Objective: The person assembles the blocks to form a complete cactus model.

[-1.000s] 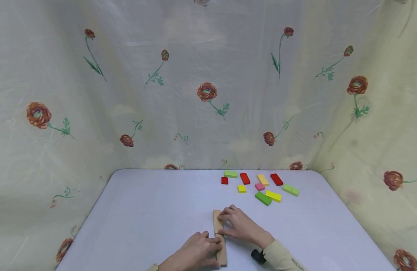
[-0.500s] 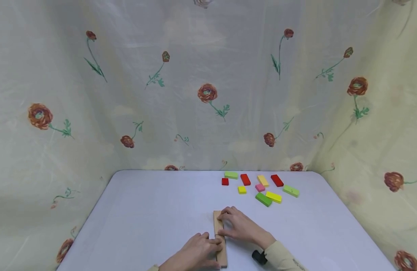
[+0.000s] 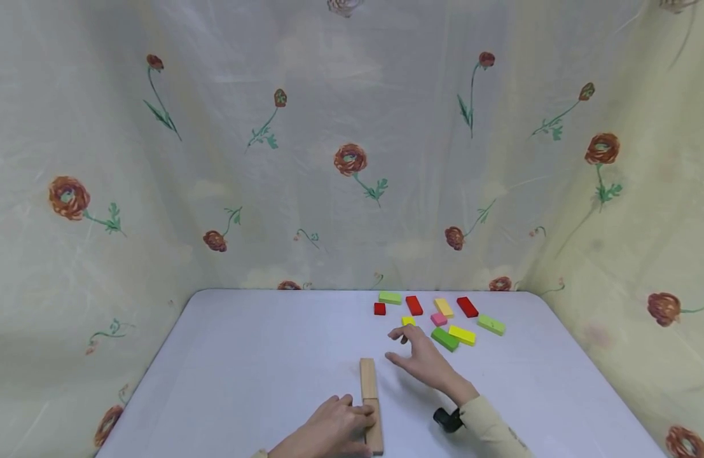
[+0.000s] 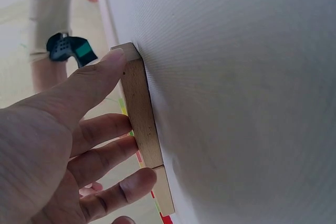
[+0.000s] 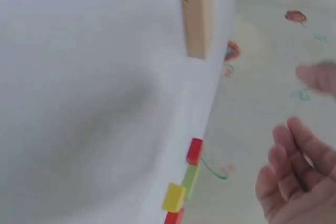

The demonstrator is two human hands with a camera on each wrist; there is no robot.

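Note:
Two plain wooden blocks lie end to end on the white table in one straight line. My left hand (image 3: pixel 333 423) holds the near wooden block (image 3: pixel 375 434); in the left wrist view the thumb sits at the near end of this block (image 4: pixel 140 114) and the fingers touch its side. The far wooden block (image 3: pixel 367 378) is untouched. Above the table, right of the far block, my right hand (image 3: pixel 425 361) hovers with thumb and fingers spread and nothing between them. Just beyond its fingertips is a small yellow block (image 3: pixel 407 320), partly covered in the head view.
Several coloured blocks lie scattered at the back right, among them a dark green block (image 3: pixel 445 339), a long yellow block (image 3: pixel 462 335), a pink block (image 3: pixel 439 319) and a small red block (image 3: pixel 379 309). A flower-printed curtain (image 3: pixel 306 159) surrounds the table (image 3: pixel 243 369).
My right hand has let go of the far wooden block, lifted, and moved forward and right toward the coloured blocks. My left hand stays on the near block.

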